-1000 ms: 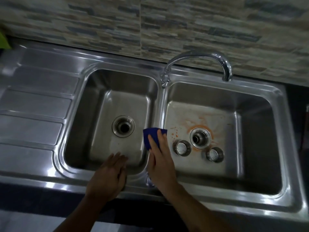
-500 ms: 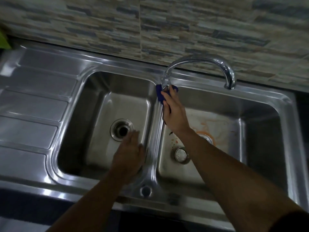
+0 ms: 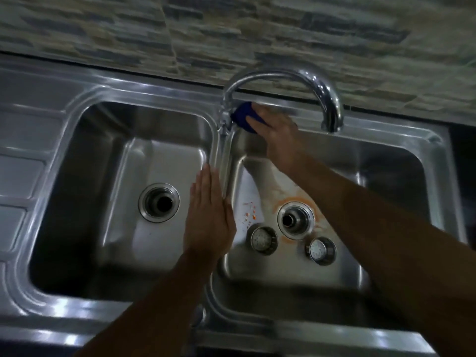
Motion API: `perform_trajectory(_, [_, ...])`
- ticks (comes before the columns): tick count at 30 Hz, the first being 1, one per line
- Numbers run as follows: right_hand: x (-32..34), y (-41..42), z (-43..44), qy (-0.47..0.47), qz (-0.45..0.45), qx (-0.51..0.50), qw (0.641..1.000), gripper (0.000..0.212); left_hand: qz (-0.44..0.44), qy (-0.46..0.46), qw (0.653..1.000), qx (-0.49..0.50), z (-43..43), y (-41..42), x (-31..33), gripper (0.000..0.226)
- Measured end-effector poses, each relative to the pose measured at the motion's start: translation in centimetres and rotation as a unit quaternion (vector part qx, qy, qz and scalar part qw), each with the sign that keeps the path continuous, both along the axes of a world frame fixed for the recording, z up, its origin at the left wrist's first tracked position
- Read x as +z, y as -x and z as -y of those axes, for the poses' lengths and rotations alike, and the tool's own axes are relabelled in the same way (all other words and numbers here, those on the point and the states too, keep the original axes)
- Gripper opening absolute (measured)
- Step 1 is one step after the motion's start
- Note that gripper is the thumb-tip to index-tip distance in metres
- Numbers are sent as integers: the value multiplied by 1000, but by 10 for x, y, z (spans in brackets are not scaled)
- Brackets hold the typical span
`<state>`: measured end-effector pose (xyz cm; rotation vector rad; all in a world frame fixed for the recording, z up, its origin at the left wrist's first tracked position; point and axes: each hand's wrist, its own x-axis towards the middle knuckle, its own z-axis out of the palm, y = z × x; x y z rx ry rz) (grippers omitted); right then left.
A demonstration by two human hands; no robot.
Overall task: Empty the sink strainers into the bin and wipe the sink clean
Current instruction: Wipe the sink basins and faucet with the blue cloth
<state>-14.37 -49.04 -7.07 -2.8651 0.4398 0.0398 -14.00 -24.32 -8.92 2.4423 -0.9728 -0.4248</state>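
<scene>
My right hand (image 3: 274,132) flat, pressing blue cloth (image 3: 243,116) beside the tap (image 3: 283,72) | my left hand (image 3: 209,219) flat, fingers together (by the divider (image 3: 224,155))

Our right hand (image 3: 278,134) presses a cloth (image 3: 241,115) beside the tap (image 3: 323,87). Our left hand (image 3: 208,217) lies flat by the divider (image 3: 224,161).

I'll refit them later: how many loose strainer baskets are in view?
2, both on the right basin floor: left strainer near-left of the drain, right strainer near-right of it. The right arm hides part of that floor.
</scene>
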Motion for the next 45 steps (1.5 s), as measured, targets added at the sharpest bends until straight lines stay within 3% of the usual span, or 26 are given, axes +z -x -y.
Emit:
perform_trajectory(3, [1,21,3,76,-43,-40,995,79,3,1,1000,1,-1,2,1,60])
perform_trajectory(5, [5,56,15,90,-16,-101,991,78,17,2,1000,8,0,2,3,59])
perform_trajectory(10, [13,142,62,54,5,-284,957,65,43,-11,999,11,3,5,3,59])
perform_trajectory(14, [9,125,58,31,17,-418,908,62,61,-21,998,11,5,5,2,59])
perform_trajectory(17, [2,75,19,0,46,-390,920,61,68,-24,997,9,6,4,0,60])
perform_trajectory(20, [-2,35,-26,-39,76,-271,959,68,69,-17,997,8,4,4,-3,59])
perform_trajectory(26, [8,61,7,63,-41,-123,989,77,122,-63,991,3,5,8,-4,62])
perform_trajectory(30, [15,136,63,87,-49,-192,976,73,151,-88,985,-5,6,11,-1,63])
perform_trajectory(35, [32,215,142,119,-144,-297,937,51,179,-85,980,-22,4,11,-4,62])
perform_trajectory(39, [45,252,145,152,-177,-299,925,36,189,-88,977,-36,3,10,-7,62])
perform_trajectory(42, [36,292,98,100,-137,-318,933,44,170,-78,981,-43,-2,14,-3,63])
perform_trajectory(45, [28,352,36,61,-109,-326,937,78,137,-69,987,-43,-21,27,3,65])
